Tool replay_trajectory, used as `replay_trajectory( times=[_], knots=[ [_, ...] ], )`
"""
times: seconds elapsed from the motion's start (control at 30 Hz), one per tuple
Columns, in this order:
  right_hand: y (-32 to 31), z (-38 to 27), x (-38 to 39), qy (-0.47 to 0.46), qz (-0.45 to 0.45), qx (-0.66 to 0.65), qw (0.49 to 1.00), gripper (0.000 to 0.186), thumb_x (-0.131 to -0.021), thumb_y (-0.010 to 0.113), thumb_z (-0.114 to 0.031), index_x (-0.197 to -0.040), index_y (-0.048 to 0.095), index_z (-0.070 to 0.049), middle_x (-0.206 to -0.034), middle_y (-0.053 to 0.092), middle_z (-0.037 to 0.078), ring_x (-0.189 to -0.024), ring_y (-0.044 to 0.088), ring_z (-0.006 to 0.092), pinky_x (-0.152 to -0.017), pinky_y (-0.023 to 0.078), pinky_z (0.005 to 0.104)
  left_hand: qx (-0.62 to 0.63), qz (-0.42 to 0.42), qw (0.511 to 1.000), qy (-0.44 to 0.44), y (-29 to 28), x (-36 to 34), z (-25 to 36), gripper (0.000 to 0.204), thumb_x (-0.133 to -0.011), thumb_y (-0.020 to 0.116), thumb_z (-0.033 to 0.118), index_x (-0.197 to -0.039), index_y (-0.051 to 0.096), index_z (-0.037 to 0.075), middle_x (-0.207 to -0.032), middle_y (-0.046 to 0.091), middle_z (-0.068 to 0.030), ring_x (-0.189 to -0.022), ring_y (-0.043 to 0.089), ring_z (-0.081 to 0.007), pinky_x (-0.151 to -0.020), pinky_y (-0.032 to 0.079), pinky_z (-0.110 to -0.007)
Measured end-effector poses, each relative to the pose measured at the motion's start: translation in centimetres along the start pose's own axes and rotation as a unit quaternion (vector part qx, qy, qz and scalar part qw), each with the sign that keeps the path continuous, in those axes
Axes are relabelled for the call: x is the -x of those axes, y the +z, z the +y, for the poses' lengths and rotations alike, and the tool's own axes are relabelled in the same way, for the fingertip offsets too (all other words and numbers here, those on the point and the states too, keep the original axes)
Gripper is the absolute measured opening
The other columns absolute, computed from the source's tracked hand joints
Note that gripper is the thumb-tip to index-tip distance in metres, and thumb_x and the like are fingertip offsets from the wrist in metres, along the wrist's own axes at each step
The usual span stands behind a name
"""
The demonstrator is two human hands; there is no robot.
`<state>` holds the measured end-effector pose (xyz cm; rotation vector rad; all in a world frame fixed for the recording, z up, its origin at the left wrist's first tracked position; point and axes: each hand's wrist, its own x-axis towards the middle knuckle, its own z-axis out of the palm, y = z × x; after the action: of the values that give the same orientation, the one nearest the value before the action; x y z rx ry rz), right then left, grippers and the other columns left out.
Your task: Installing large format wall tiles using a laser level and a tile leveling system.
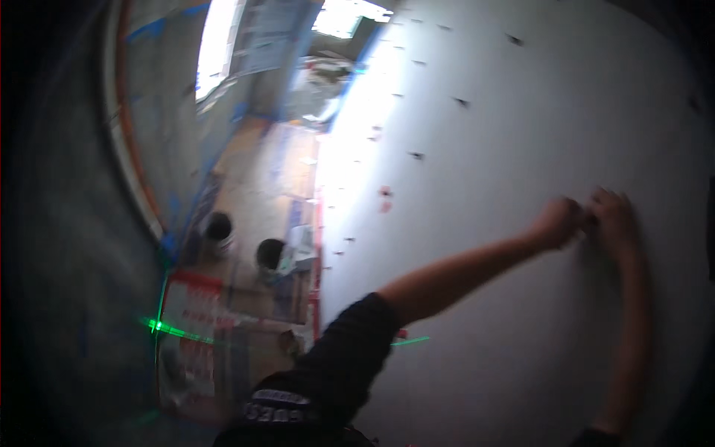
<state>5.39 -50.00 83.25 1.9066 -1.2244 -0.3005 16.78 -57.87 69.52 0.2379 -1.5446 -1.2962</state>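
A broad pale wall (477,171) fills the right side, dotted with small dark clips that stand out from it, such as the clip (461,101) and another clip (416,156). My left hand (557,222) is closed in a fist against this wall at the right. Right beside it, my right hand (615,222) has its fingers bent, also closed. The two hands meet at a small dark spot; motion blur and the fingers hide what they hold there.
On the floor (257,167) at left stand a dark-mouthed bucket (218,226) and a second bucket (272,255). Red-marked white packages (195,328) lie nearer. A green laser line (179,331) crosses the left wall and reaches the pale wall. Bright windows (220,48) open beyond.
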Motion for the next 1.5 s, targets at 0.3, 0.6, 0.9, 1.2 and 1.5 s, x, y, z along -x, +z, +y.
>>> replay_trajectory(
  times=[0.3, 0.6, 0.9, 1.2, 1.5],
  knots=[
    [1.4, 6.0, -6.0, -0.130, -0.093, -0.045, 0.986, 0.017, -0.070, 0.079, -0.019, -0.073, 0.068, -0.006, -0.083, 0.064, 0.016, -0.080, 0.065, 0.0388, -0.067, 0.051, 0.0463, 0.093, 0.164, 0.982, -0.017, 0.8, -2.8, -1.1, 0.042, -0.097, 0.065, 0.033, -0.099, 0.067, -0.009, -0.100, 0.070, -0.0330, -0.096, 0.069, -0.0489, -0.082, 0.054, -0.055],
    [4.8, 7.9, -5.3, -0.166, -0.054, -0.009, 0.985, 0.018, -0.073, 0.078, -0.020, -0.074, 0.068, -0.005, -0.084, 0.064, 0.018, -0.083, 0.065, 0.0396, -0.072, 0.051, 0.0499, 0.138, 0.140, 0.980, -0.012, 1.8, -2.7, -2.1, 0.035, -0.101, 0.063, 0.028, -0.106, 0.061, -0.007, -0.110, 0.066, -0.0322, -0.106, 0.067, -0.0482, -0.088, 0.053, -0.054],
    [3.6, 8.3, -6.8, -0.123, -0.057, 0.057, 0.989, 0.020, -0.077, 0.078, -0.022, -0.081, 0.070, -0.004, -0.091, 0.068, 0.020, -0.091, 0.067, 0.0408, -0.080, 0.053, 0.0506, 0.046, 0.193, 0.978, 0.061, 1.1, -3.7, -1.9, 0.030, -0.094, 0.070, 0.021, -0.109, 0.063, -0.004, -0.108, 0.068, -0.0283, -0.103, 0.067, -0.0438, -0.087, 0.054, -0.052],
    [0.3, -3.6, -2.4, -0.029, 0.089, 0.068, 0.993, 0.010, -0.090, 0.068, -0.017, -0.089, 0.067, -0.008, -0.101, 0.068, 0.012, -0.095, 0.066, 0.0337, -0.087, 0.051, 0.0473, -0.090, 0.147, 0.985, 0.032, -2.2, 1.1, -0.2, 0.043, -0.093, 0.066, 0.039, -0.086, 0.075, -0.003, -0.088, 0.073, -0.0276, -0.086, 0.072, -0.0444, -0.081, 0.055, -0.052],
    [-0.8, -3.4, -0.7, -0.020, 0.111, 0.031, 0.993, 0.008, -0.087, 0.072, -0.013, -0.086, 0.067, -0.008, -0.097, 0.067, 0.011, -0.097, 0.066, 0.0320, -0.090, 0.051, 0.0456, -0.128, 0.149, 0.978, 0.076, -0.8, 0.9, 1.2, 0.043, -0.095, 0.065, 0.038, -0.088, 0.075, -0.003, -0.085, 0.073, -0.0260, -0.085, 0.071, -0.0441, -0.079, 0.054, -0.052]
  ],
)
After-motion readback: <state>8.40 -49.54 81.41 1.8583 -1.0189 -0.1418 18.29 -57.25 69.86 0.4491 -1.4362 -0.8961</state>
